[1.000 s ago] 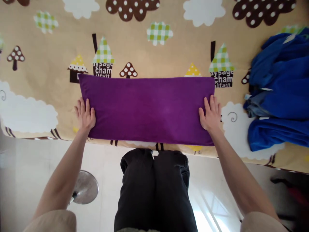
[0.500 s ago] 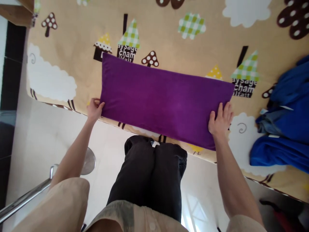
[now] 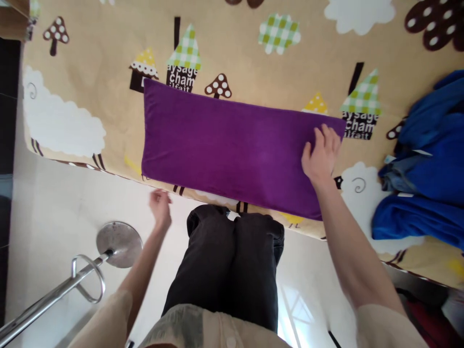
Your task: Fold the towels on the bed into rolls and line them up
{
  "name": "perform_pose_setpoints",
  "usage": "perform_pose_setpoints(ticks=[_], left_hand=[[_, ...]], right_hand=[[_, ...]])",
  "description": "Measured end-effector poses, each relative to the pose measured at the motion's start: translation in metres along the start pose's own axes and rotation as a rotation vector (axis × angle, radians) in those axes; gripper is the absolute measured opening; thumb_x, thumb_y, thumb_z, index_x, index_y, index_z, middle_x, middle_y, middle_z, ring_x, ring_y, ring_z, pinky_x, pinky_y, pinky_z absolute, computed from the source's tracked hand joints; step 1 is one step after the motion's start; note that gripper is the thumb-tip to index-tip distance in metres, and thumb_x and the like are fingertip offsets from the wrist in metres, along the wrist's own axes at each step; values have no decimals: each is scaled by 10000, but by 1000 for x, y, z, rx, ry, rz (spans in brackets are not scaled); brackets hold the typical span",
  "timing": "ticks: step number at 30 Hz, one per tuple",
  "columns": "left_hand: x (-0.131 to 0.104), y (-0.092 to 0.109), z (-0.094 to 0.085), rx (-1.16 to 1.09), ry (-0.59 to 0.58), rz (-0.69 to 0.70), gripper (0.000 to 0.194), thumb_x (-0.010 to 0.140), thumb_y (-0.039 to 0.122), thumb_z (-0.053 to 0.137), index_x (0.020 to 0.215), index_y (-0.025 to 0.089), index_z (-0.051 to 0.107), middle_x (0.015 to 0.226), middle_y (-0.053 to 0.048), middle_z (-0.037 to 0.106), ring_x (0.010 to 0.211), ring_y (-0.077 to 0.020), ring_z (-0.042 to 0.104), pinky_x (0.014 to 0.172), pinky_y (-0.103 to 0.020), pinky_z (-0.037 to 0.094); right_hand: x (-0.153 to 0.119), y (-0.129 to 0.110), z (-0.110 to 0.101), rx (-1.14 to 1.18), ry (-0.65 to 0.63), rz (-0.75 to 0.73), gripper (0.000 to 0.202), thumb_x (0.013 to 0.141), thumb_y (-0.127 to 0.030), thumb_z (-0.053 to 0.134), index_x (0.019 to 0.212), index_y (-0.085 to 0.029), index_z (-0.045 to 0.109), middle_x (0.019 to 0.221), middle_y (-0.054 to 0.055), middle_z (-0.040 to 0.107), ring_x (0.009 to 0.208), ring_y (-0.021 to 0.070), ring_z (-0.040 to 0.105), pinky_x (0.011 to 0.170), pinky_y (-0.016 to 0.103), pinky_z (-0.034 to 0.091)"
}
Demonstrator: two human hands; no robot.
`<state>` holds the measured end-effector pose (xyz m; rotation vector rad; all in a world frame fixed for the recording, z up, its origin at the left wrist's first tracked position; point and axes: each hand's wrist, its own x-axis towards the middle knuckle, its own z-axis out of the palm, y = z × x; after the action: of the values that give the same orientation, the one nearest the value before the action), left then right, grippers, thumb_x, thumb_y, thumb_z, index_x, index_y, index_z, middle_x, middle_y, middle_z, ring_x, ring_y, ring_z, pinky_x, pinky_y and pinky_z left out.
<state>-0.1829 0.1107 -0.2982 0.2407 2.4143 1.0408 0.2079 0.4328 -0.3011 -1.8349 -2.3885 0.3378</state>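
Observation:
A purple cloth (image 3: 224, 145), folded into a long flat rectangle, lies near the front edge of the patterned bed sheet (image 3: 119, 29). My right hand (image 3: 322, 153) is over the cloth's right end, fingers spread and pointing away from me, with nothing in its grip. Just off the front edge, below the cloth's left corner, is my left hand (image 3: 160, 208). Its fingers are curled in, slightly blurred, and apart from the cloth; I see nothing in them.
Crumpled blue clothes (image 3: 431, 164) are heaped at the right of the bed. A metal stand with a round base (image 3: 119, 244) is on the white floor at the left. Dark items sit under the bed's edge at lower right.
My left hand has let go of the cloth's left edge and moved back off the bed toward me. My right hand has slid up toward the cloth's far right corner. The cloth lies as before.

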Motion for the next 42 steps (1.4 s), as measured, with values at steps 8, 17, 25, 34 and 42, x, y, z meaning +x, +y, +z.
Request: perform_pose_setpoints(ticks=[8,17,25,34,42], left_hand=[[-115,30,82,-477,-737,-648,511,637,418,945,1046,161,778,965,-62,772,772,-138,675,715,-232,513],[-119,26,139,-381,-772,-607,689,622,641,897,507,197,383,443,58,388,425,-45,341,439,-209,216],[-123,22,126,-342,-608,-439,662,651,663,866,542,206,400,479,60,387,458,-66,367,471,-221,293],[-94,83,33,-471,-216,114,381,879,571,724,999,210,725,1026,-71,740,1036,-208,696,946,-321,556],[27,269,-39,-580,-276,575,551,851,598,805,1059,115,640,1098,-88,711,1078,-194,655,1074,-402,531]], right_hand=[[132,-129,33,200,-263,-327,450,1036,-383,448,1416,-193,597,1422,166,635,1425,375,477,1202,626,371],[171,-167,53,215,-417,-218,330,954,-481,676,1116,-196,717,1204,158,725,1275,387,588,1122,604,443],[166,-171,16,694,-365,-62,214,885,-434,788,924,-275,650,839,-2,733,982,239,673,961,438,539],[154,-162,-102,1012,14,-77,213,912,-387,798,894,-314,599,571,-113,486,601,123,514,710,310,552],[96,-133,-224,1312,127,-44,192,891,-296,826,968,-268,653,713,-103,677,733,89,586,795,296,542]])
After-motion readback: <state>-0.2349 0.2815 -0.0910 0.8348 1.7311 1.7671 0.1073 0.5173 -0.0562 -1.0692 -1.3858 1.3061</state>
